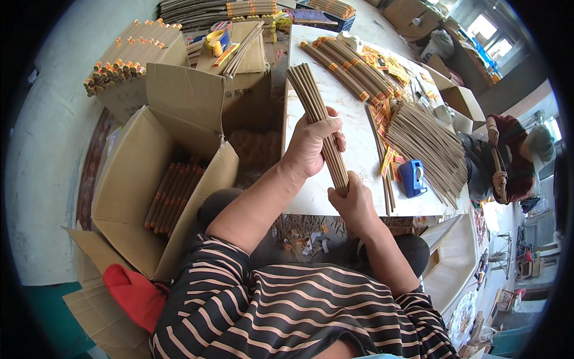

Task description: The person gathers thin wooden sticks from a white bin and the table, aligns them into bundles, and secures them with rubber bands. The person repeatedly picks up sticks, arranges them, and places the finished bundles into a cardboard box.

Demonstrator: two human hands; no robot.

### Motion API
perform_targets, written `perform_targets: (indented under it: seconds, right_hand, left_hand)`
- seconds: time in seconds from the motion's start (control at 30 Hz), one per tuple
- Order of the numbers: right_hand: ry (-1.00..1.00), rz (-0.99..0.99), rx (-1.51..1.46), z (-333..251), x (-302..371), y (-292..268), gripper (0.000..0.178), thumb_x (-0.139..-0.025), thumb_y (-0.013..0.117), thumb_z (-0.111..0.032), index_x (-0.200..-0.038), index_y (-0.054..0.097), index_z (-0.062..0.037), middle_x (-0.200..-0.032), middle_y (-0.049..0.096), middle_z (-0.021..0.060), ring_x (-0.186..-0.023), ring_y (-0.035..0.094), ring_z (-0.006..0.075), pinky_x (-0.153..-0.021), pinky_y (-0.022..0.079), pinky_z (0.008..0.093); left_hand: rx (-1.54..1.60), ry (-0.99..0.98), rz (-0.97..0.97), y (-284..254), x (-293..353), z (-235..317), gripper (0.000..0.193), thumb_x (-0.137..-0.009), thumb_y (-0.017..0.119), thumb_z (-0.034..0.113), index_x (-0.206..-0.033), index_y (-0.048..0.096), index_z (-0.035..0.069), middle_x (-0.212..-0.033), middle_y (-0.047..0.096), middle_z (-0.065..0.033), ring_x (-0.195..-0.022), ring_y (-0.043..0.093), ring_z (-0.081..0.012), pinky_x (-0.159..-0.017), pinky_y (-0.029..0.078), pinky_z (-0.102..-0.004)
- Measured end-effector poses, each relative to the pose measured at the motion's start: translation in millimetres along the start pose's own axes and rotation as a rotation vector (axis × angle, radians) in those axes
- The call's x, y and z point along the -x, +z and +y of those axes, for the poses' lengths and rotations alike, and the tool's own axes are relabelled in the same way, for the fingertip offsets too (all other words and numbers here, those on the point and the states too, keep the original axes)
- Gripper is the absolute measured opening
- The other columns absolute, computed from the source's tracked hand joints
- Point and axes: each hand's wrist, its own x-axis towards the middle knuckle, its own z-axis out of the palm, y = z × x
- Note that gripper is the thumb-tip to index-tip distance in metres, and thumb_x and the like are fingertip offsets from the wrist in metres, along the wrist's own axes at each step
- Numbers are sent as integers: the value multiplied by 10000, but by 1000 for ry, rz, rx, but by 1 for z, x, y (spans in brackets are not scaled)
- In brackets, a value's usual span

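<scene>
A bundle of long brown incense sticks (307, 90) slants over the near left part of the white table (299, 191). My left hand (308, 143) is closed around its middle, with the thumb across the front. Lower down, my right hand (353, 202) grips the near end of the same bundle. To the right lies a pile of loose incense sticks (426, 149), with a blue tape dispenser (412, 178) at its near side. Red and yellow paper labels (390, 164) are scattered by the pile. Finished-looking bundles with printed bands (347, 67) lie farther back.
An open cardboard box (128, 179) on my left has banded bundles (173, 194) inside. Behind it, more bundles (134, 45) are stacked, and a tape roll (214, 42) sits on another carton. Another person (514, 158) is at the right. Scraps (311, 239) litter the floor below the table.
</scene>
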Motion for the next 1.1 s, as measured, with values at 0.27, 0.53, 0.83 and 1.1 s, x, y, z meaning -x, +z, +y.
perform_targets:
  seconds: [0.27, 0.53, 0.83, 1.1]
  right_hand:
    - [279, -672, -1152, 9, 13, -13, 228, -777, 649, -65, -916, 479, -4, -648, 532, 42, -478, 529, 119, -457, 449, 224]
    - [257, -532, -808, 6, 16, -5, 191, -805, 623, -77, -906, 473, -18, -650, 518, 31, -476, 494, 100, -438, 419, 223]
    - [225, -538, -746, 16, 25, -4, 227, -809, 658, -111, -922, 486, -15, -688, 522, 15, -509, 517, 89, -460, 431, 215]
    - [252, -577, -877, 24, 28, -6, 250, -784, 691, -103, -928, 510, -9, -677, 540, 15, -500, 529, 87, -463, 439, 203]
  left_hand:
    - [226, -42, -27, -26, 1, 6, 106, -788, 625, 44, -789, 521, 67, -640, 515, -43, -551, 523, -167, -547, 456, -320]
    - [-53, 88, 262, -46, -8, 17, 174, -822, 662, 155, -795, 549, 26, -670, 562, -82, -594, 557, -222, -583, 488, -357]
    - [-113, 195, 270, -41, -9, 32, 280, -911, 558, 283, -933, 545, 4, -822, 610, -172, -739, 625, -296, -699, 545, -419]
    - [30, 129, 147, -39, -6, 33, 265, -942, 489, 246, -985, 543, -11, -951, 610, -239, -857, 632, -319, -835, 533, -449]
